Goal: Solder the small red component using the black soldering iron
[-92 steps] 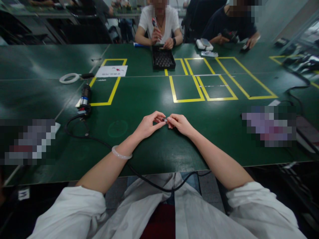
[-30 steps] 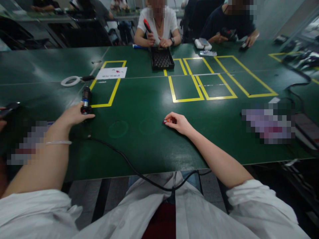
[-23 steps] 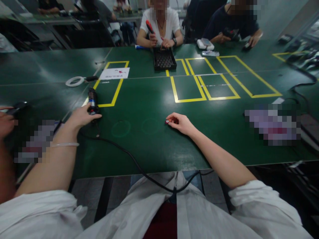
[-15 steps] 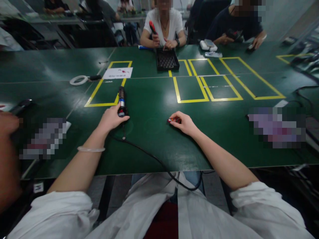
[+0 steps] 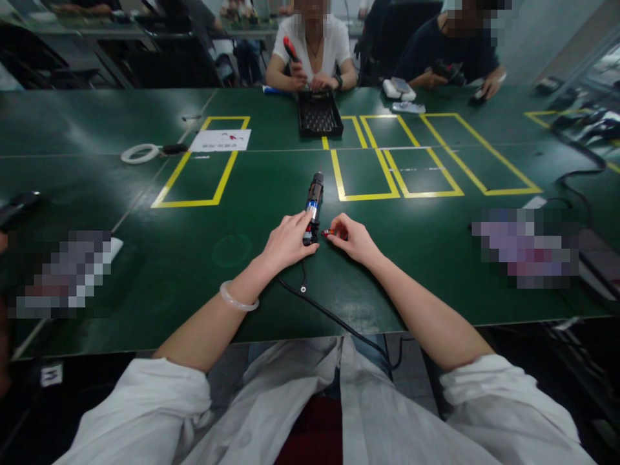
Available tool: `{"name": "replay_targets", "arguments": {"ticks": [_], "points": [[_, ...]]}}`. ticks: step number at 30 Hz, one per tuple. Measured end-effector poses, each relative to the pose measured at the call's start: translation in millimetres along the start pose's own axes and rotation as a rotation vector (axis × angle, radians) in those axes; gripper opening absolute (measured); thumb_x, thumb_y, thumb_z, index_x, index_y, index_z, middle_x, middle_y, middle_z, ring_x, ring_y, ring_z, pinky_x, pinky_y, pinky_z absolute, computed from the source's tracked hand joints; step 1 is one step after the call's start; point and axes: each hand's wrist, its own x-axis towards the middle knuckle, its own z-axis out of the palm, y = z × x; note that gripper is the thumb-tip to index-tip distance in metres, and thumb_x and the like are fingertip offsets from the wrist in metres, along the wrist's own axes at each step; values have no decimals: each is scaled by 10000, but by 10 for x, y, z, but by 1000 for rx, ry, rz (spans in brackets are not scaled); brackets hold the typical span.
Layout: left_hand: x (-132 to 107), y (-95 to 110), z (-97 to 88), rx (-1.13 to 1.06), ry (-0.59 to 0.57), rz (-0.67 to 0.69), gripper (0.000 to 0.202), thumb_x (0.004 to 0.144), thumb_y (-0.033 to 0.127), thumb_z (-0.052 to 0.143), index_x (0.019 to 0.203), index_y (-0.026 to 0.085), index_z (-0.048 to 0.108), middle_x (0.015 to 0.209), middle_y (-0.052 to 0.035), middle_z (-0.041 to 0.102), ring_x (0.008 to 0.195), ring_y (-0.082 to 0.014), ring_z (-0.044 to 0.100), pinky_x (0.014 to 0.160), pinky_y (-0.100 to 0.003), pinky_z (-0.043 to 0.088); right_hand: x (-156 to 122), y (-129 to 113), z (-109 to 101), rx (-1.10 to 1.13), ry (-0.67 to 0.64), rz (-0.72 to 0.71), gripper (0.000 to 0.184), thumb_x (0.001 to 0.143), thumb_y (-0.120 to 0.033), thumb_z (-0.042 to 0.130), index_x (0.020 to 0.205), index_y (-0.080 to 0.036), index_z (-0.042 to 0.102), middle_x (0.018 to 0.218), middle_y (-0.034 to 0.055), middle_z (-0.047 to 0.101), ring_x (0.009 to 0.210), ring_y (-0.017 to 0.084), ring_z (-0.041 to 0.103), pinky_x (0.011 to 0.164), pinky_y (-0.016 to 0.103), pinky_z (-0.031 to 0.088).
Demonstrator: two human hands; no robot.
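Observation:
Near the middle of the green table [image 5: 203,245], my left hand [image 5: 289,240] is closed around a dark corded electric screwdriver [image 5: 314,194] with a blue and silver band. It lies on the table, its tip pointing away from me. A black cable [image 5: 329,314] runs back from it over the table edge, and a short thin cord with a small ring [image 5: 303,289] hangs out near its rear end. Just to the right, my right hand [image 5: 352,239] pinches a small red and black piece [image 5: 328,232]. My fingers hide most of that piece. It sits close beside the screwdriver's rear end.
Yellow tape outlines [image 5: 368,196] mark the table ahead. A printed white sheet [image 5: 220,140] and a coiled white cable [image 5: 139,154] lie at left. Opposite me, a person in white holds a red-tipped tool [image 5: 289,48] behind a black tray [image 5: 320,123]. Blurred-out flat objects lie at both sides.
My left hand has moved right with the screwdriver, from beside the left tape outline to my right hand. My right hand has barely moved and keeps the small red piece.

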Motion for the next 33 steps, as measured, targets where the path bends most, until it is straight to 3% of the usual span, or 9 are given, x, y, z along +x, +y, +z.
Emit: {"name": "replay_targets", "arguments": {"ticks": [8, 18, 29, 33], "points": [[-114, 70, -29, -23, -39, 17, 798, 821, 416, 668, 1517, 170, 366, 1470, -139, 498, 1263, -332, 495, 995, -434, 482, 17, -20, 80, -96, -51, -62, 82, 843, -211, 600, 864, -202, 521, 797, -1, 551, 682, 147, 512, 661, 275, 405], [-160, 100, -12, -12, -1, 36, 776, 828, 392, 650, 1518, 185, 362, 1457, -143, 500, 1262, -322, 496, 1013, -432, 476, -11, -46, 33, -100, -149, -129, 92, 869, -169, 567, 955, -198, 581, 906, 31, 610, 786, 169, 570, 755, 293, 454], [-161, 202, 75, 76, 56, -5, 678, 893, 365, 553, 1498, 114, 376, 1431, -194, 520, 1274, -334, 526, 1111, -482, 369, 10, -79, 119, -122, -68, -115, 84, 901, -165, 565, 937, -194, 635, 889, 33, 569, 775, 162, 565, 751, 283, 459], [-148, 237, 118, 96, 91, -29, 641, 920, 384, 535, 1490, 128, 394, 1365, -196, 566, 1176, -317, 591, 1058, -460, 408, -7, -110, 138, -141, -40, -141, 116, 936, -206, 549, 951, -200, 664, 924, 51, 605, 815, 170, 583, 772, 291, 470]]}}
